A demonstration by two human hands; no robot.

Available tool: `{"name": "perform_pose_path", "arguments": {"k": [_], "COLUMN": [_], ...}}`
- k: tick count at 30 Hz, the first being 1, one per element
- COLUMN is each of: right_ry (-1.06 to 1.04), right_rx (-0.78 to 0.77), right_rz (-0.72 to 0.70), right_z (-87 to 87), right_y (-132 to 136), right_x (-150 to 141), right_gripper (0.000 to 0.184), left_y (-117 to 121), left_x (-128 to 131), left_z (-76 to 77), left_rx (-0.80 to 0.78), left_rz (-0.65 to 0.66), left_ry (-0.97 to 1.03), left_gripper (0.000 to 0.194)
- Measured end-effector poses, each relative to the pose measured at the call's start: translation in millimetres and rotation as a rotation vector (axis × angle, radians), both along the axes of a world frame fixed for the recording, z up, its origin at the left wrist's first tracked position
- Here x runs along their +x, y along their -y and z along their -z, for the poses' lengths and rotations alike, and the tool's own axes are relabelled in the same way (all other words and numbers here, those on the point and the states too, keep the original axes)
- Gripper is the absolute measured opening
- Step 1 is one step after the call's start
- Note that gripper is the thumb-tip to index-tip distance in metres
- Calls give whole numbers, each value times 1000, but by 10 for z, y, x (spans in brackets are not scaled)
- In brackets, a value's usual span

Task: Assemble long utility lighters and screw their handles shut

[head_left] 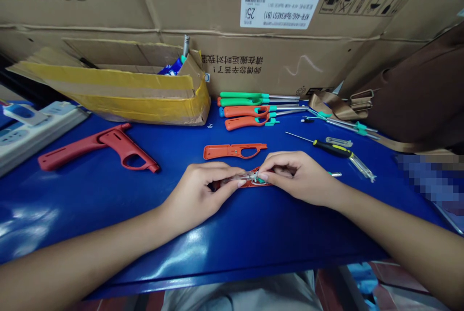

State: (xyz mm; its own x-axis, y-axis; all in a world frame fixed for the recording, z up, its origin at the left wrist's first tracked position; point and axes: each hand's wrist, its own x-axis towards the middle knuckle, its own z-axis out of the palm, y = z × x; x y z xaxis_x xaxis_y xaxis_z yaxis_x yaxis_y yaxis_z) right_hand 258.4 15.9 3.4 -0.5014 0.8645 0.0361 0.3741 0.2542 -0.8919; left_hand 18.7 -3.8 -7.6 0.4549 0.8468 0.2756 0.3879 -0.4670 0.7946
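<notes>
At the middle of the blue table, my left hand (208,185) is closed round a clear lighter fuel tank (243,176) lying over an orange lighter shell half (250,184). My right hand (299,176) pinches at the tank's right end, where a small green part (260,180) and a thin white wire or tube show. Its fingertips hide exactly what they grip. Just beyond both hands lies another orange shell half (235,151), its inside facing up with a trigger loop at the right. A thin metal tip (336,174) sticks out beyond my right hand.
Several green and orange lighters (246,122) lie at the back. To the right are a screwdriver (328,147), clear tanks (362,167) and metal lighter tubes (357,127). Red lighter shells (72,151), a power strip (39,130) and a yellow-taped box (145,101) are on the left.
</notes>
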Motion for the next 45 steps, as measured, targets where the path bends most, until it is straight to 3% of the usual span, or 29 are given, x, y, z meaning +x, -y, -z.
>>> {"name": "perform_pose_path", "arguments": {"k": [12,20,28,35,45], "right_ry": [142,212,658,767,601], "right_rx": [233,373,673,670,618], "right_rz": [-89,-196,-383,-412,-347], "right_z": [26,-9,-72,-123,-109], "right_y": [29,40,84,140,119], "right_x": [60,97,148,116,157], "right_gripper": [13,22,36,43,49], "left_y": [-57,-77,-98,-47,-45], "left_x": [-125,-166,-221,-196,-188], "left_z": [-101,-125,-89,-118,-212], "left_rx": [67,127,249,413,399], "left_rz": [99,93,150,146,107], "left_ry": [-229,-228,-367,-563,-478], "left_gripper": [23,19,20,26,20]}}
